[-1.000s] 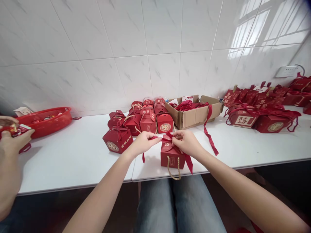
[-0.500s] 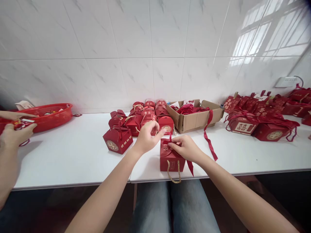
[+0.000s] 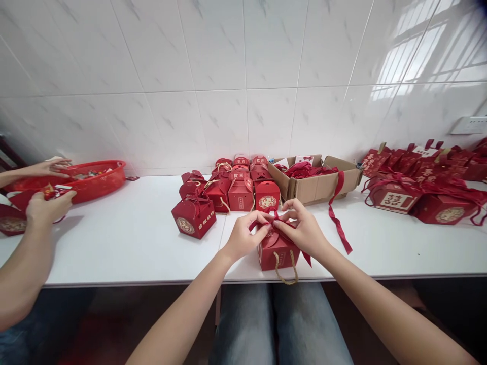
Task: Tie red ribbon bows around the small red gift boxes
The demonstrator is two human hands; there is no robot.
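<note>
A small red gift box (image 3: pixel 279 253) with a rope handle stands upright at the table's front edge, between my hands. Red ribbon (image 3: pixel 306 259) runs over its top, one tail hanging down the right side. My left hand (image 3: pixel 249 233) pinches the ribbon at the box top from the left. From the right, my right hand (image 3: pixel 302 228) pinches the ribbon too, its fingertips close to those of my left hand. The ribbon's crossing there is partly hidden by my fingers.
Behind stand several red gift boxes (image 3: pixel 241 190) and a cardboard box (image 3: pixel 323 187) full of ribbons, one strand trailing out. More red boxes (image 3: pixel 445 208) sit at right. At left, another person's hands (image 3: pixel 49 208) work beside a red basin (image 3: pixel 101 185).
My left hand has come down onto the ribbon at the box top, meeting my right hand. The view has shifted slightly left. The other person's far hand has lifted at the basin.
</note>
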